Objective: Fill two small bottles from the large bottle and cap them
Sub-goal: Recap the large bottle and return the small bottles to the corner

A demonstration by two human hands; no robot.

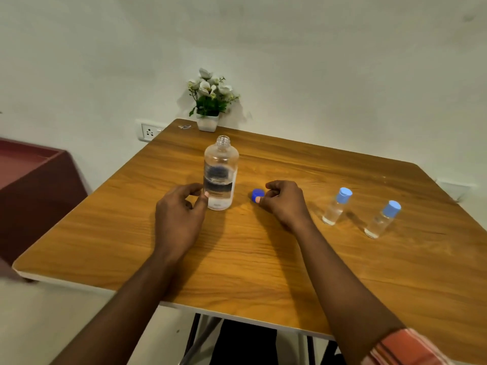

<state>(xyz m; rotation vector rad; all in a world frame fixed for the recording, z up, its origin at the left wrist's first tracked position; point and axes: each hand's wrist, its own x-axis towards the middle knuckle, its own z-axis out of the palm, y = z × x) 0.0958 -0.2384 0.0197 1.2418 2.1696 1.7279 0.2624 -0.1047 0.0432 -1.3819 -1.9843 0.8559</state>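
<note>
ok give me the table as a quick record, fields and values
large bottle: upright, open
cap: dark blue, on table right of large bottle
left hand: loosely curled, thumb against large bottle
right hand: loosely curled, thumb against cap
left small bottle: capped, upright
right small bottle: capped, upright
plant: far table edge

Our left hand (179, 219) and right hand (284, 204) are bare, forearms too; the right arm wears an orange sleeve (407, 347) with thin dark stripes.
</note>
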